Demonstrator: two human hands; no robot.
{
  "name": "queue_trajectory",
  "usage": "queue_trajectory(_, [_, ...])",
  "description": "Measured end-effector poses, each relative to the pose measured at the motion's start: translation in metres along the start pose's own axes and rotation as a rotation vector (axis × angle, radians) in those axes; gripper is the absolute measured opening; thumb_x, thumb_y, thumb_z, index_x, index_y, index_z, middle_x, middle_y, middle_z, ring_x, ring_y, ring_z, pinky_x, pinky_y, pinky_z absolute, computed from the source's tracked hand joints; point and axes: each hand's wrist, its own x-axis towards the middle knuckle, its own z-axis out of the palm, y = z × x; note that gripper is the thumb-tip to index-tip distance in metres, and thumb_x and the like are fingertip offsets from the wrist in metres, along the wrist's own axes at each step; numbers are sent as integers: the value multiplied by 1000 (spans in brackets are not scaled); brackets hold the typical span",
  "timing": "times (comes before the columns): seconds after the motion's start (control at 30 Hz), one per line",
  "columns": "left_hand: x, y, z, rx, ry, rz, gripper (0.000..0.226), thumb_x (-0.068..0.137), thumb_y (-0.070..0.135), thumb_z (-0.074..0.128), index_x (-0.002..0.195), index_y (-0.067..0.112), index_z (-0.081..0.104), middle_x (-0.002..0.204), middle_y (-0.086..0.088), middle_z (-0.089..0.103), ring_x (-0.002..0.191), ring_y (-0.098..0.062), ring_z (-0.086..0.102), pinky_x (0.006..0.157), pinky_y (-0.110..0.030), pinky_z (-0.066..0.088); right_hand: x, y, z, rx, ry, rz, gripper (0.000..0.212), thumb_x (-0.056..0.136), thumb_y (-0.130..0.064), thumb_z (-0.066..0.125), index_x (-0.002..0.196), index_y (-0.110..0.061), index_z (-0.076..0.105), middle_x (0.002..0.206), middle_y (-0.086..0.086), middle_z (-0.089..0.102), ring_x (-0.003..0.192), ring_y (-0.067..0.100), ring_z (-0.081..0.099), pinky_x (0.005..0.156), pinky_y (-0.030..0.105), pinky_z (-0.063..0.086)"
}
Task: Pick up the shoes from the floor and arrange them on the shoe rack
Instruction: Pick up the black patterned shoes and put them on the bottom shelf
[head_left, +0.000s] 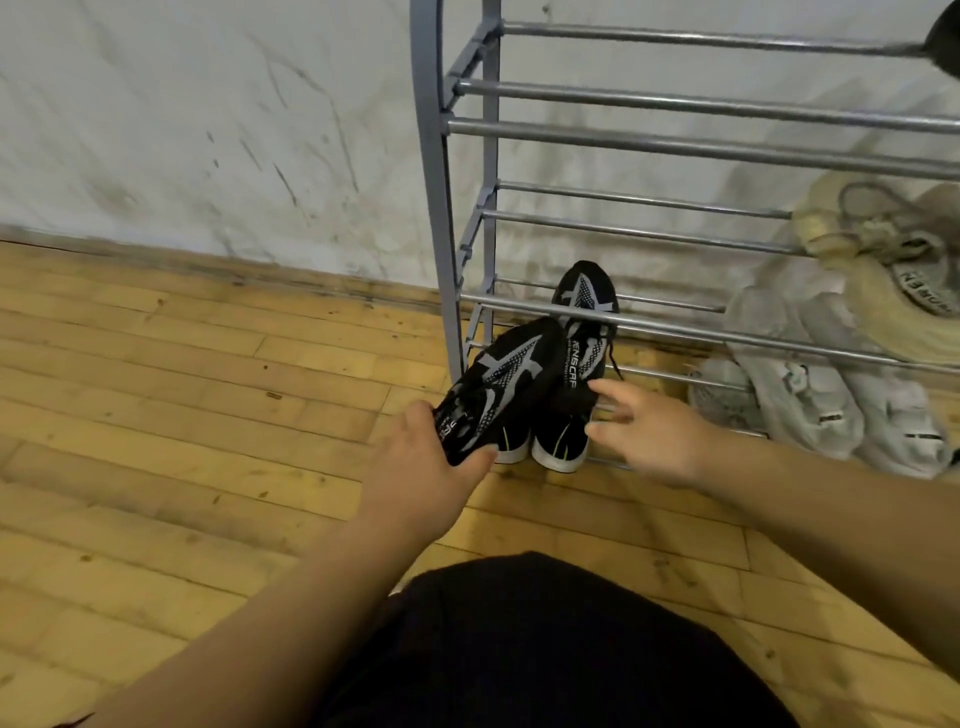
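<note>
A grey metal shoe rack (675, 228) stands against the wall. Two black knit sneakers with grey patterns and white soles sit at its lowest tier. My left hand (431, 467) grips the left black sneaker (498, 384) at its heel and collar, tilted toe-up toward the rack. The right black sneaker (582, 358) lies on the bottom bars, toe pointing in under the second tier. My right hand (649, 431) hovers just right of that shoe's heel, fingers spread and relaxed, fingertips close to its collar.
White sneakers (810, 395) sit on the lower right of the rack. Beige sneakers (878, 260) lie on the tier above. A dark object (943, 41) shows at the top right edge. Wooden floor (182, 415) spreads left; my dark-clothed knee (545, 649) fills the bottom.
</note>
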Motion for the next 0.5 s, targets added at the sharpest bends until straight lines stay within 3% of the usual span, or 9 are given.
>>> queue_trajectory(0.1, [20,15,11,-6,61,-43,68,84,72,62,122,18,45,114,-1,49,102,-21,50,83,-40,49,20,-2,16,95,105,-6,71,99,-43,62,160,-39,25,161,1,39,131,23,53,96,32,48])
queue_trajectory(0.23, [47,28,32,-149,83,-125,80,78,75,64,129,17,43,123,-3,52,117,-28,52,97,-49,50,41,-2,31,14,245,-5,76,95,-50,62,159,-44,21,159,2,36,142,28,40,116,44,39])
queue_trajectory(0.37, [52,12,49,-338,-5,-50,95,74,65,75,150,33,28,139,3,47,130,-22,50,106,-48,49,51,1,36,36,242,7,72,99,-47,60,159,-45,21,160,0,38,141,26,45,114,41,41])
queue_trajectory(0.5, [41,-6,56,-522,-146,44,95,80,50,79,154,56,20,146,17,49,134,-6,49,111,-36,45,49,7,35,32,264,-36,72,101,-42,60,161,-40,22,161,-3,38,145,23,40,113,35,35])
